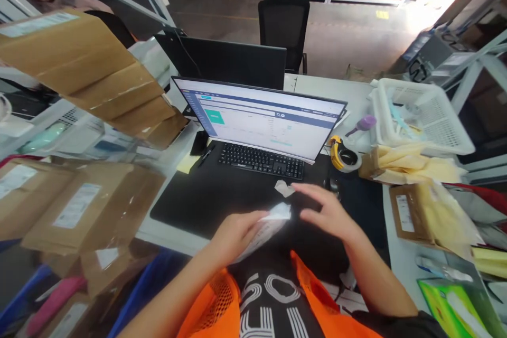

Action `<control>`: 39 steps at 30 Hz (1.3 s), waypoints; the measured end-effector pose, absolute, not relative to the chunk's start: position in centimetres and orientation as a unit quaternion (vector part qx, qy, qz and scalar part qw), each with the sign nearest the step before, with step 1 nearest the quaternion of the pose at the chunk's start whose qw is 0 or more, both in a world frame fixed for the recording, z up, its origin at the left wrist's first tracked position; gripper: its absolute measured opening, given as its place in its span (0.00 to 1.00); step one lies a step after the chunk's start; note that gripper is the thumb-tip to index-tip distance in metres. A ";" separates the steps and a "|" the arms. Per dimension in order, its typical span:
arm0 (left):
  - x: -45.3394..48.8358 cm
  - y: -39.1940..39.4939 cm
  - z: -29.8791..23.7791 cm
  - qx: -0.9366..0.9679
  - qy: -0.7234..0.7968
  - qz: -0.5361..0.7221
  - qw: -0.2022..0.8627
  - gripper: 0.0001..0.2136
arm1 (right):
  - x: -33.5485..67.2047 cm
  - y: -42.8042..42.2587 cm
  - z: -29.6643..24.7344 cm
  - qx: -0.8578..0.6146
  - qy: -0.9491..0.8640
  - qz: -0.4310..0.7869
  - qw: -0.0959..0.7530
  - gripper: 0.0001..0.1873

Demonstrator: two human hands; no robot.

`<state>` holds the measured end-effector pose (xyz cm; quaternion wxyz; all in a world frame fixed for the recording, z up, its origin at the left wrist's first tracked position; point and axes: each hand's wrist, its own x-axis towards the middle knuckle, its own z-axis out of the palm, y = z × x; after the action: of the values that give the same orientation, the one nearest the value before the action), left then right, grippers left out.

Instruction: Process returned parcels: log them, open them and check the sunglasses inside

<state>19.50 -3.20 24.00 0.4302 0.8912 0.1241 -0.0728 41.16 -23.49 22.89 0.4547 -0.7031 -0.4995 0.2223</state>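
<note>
My left hand point(233, 232) grips a crumpled white paper or plastic wrapper point(273, 219) above the black desk mat point(190, 198). My right hand point(327, 211) hovers just right of it with fingers spread, holding nothing; it is blurred by motion. A small scrap of white paper point(283, 188) lies on the mat just beyond the hands, in front of the black keyboard point(261, 160). A monitor point(261, 119) with a lit white and blue page stands behind the keyboard.
Brown cardboard boxes point(83, 206) with labels are stacked at the left. A yellow tape dispenser point(344, 154), a white basket point(420, 113) and yellow bags point(412, 166) sit to the right. A black office chair point(283, 31) stands behind the desk, shelves of boxes beyond.
</note>
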 end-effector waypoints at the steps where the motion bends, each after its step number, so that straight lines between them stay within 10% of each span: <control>1: 19.6 -3.4 24.2 0.890 0.113 -0.076 0.436 0.16 | 39.3 -23.1 23.4 -0.678 -0.532 0.233 0.451 0.31; 6: 18.8 -4.0 25.5 0.861 0.093 -0.099 0.490 0.14 | 33.5 -21.6 23.3 -0.671 -0.565 0.141 0.459 0.14; 28: 9.6 3.2 14.4 0.631 0.198 -0.262 0.703 0.27 | 29.9 -20.2 15.7 -0.797 -0.224 0.255 0.499 0.16; 39: 13.9 8.8 12.5 0.707 0.275 -0.191 0.623 0.22 | 29.9 -19.7 12.7 -0.816 -0.174 0.253 0.490 0.15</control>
<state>13.93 8.82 12.50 0.6232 0.7070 0.2749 -0.1906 29.86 -19.73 12.69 0.4896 -0.8159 -0.1743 0.2533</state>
